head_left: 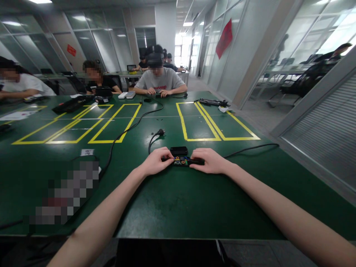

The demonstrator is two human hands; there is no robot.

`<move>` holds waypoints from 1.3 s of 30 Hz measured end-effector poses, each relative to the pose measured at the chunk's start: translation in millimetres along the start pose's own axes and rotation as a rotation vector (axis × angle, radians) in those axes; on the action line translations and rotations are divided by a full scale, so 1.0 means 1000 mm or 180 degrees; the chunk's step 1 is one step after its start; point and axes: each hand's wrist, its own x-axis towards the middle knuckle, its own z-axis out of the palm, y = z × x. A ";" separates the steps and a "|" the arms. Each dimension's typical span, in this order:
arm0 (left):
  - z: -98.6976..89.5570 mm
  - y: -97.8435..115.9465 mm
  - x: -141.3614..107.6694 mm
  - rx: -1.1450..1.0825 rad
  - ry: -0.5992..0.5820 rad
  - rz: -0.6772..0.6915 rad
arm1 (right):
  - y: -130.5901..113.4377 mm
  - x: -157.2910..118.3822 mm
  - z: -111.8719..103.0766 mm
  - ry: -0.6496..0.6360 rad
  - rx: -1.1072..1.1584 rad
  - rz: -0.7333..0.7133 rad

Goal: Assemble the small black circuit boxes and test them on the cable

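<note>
A small open black electronics case lies on the green table in front of me, its circuit board, orange ring-shaped parts and blue wires exposed. At its left end, my left hand pinches the edge between thumb and fingers. My right hand is closed around the thick black right end, where a cable seems to come out; the exact hold is partly hidden by the fingers. Just behind the case, touching or nearly so, rests a black rectangular cover. A black power plug on a cord lies beyond my left hand.
Yellow tape outlines mark the table. A long black cord runs along the left, near a pixelated object. A black cable extends right. Across the table a person handles a small dark object.
</note>
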 end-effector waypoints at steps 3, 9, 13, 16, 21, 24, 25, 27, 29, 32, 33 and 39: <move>-0.001 0.001 0.000 0.0093 -0.0094 -0.0040 | 0.001 -0.003 0.000 0.0151 0.0476 0.0156; 0.000 0.002 0.001 0.0264 -0.0230 -0.0089 | 0.004 -0.005 -0.001 0.0127 0.0970 0.0358; 0.002 0.001 0.001 0.0205 -0.0221 -0.0129 | 0.005 -0.003 -0.004 -0.0037 0.1114 0.0377; 0.002 0.000 0.002 0.0222 -0.0255 -0.0168 | 0.005 -0.002 -0.003 -0.0106 0.1098 0.0457; 0.002 0.003 0.002 0.0289 -0.0241 -0.0212 | 0.006 -0.002 0.001 -0.0067 0.0812 0.0392; 0.004 0.005 0.001 0.0394 -0.0201 -0.0170 | 0.006 -0.003 -0.001 -0.0025 0.0626 0.0246; 0.004 0.006 0.000 0.0439 -0.0181 -0.0155 | 0.006 -0.003 -0.002 -0.0018 0.0599 0.0200; 0.004 0.008 -0.001 0.0565 -0.0147 -0.0103 | 0.004 -0.003 -0.004 -0.0026 0.0566 0.0130; 0.002 0.009 -0.001 0.0744 -0.0153 0.0031 | 0.002 -0.003 -0.006 -0.0053 0.0511 0.0093; -0.002 0.010 0.000 0.0977 -0.0235 0.0282 | 0.000 -0.003 -0.006 -0.0044 0.0398 0.0069; -0.003 0.010 0.000 0.1033 -0.0258 0.0332 | -0.001 -0.003 -0.005 -0.0010 0.0392 0.0056; 0.001 0.004 -0.001 0.1136 -0.0080 0.0395 | 0.009 0.002 0.015 0.0795 0.0233 0.0798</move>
